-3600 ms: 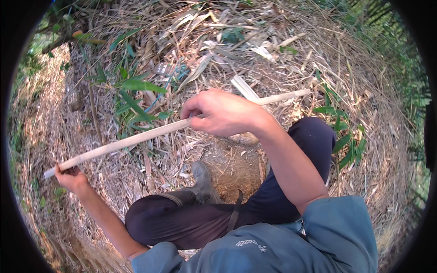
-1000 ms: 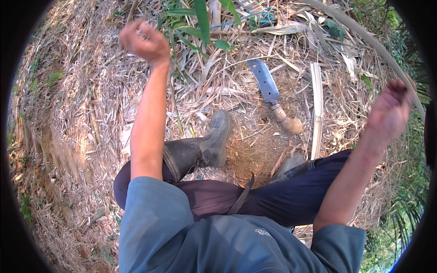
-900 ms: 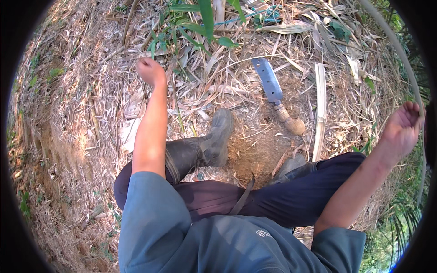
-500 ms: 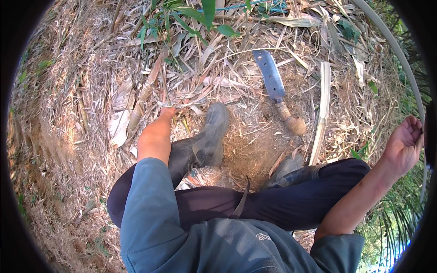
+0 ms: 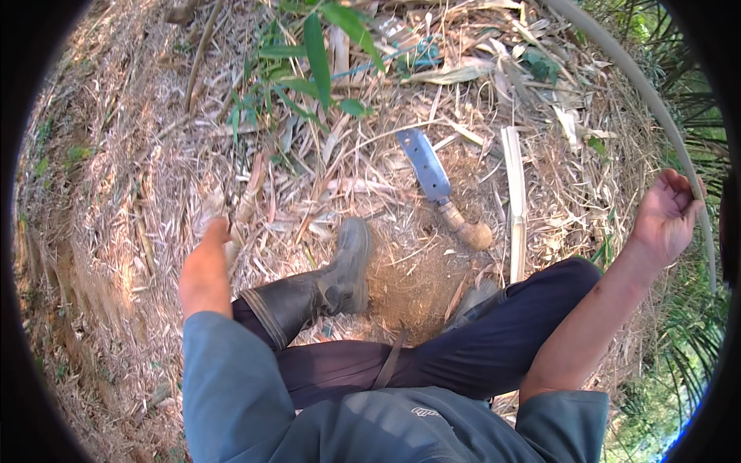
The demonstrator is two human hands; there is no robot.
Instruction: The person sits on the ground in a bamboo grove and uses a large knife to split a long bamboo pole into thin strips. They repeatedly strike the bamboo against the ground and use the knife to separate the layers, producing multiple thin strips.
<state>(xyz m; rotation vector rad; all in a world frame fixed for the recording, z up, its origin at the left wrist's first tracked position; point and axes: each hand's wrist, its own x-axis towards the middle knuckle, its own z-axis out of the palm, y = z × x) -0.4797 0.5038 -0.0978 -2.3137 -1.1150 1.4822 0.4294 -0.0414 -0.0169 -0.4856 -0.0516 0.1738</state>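
Note:
My right hand [image 5: 668, 212], at the right edge, has its fingers curled against a long pale greenish-grey pole [image 5: 629, 69], which looks like bamboo. The pole runs from the top of the view down the right side and appears bent. Out to the left over the litter is my left hand [image 5: 216, 235], mostly hidden behind its own forearm, so its fingers cannot be made out. A machete [image 5: 424, 163] with a broad, holed blade and a knobbed wooden handle lies on the ground in front of me, touched by neither hand.
A pale split length of bamboo [image 5: 514, 201] lies right of the machete. My black rubber boot [image 5: 346, 270] stands on bare brown soil [image 5: 405, 289]. Dry leaves and stalks cover the ground; green leaves [image 5: 316, 62] rise at the top, and bushes line the right.
My left hand has swung left and back toward me. My right hand has moved slightly left and up, with the pole shifting left. The view has shifted; the machete lies still.

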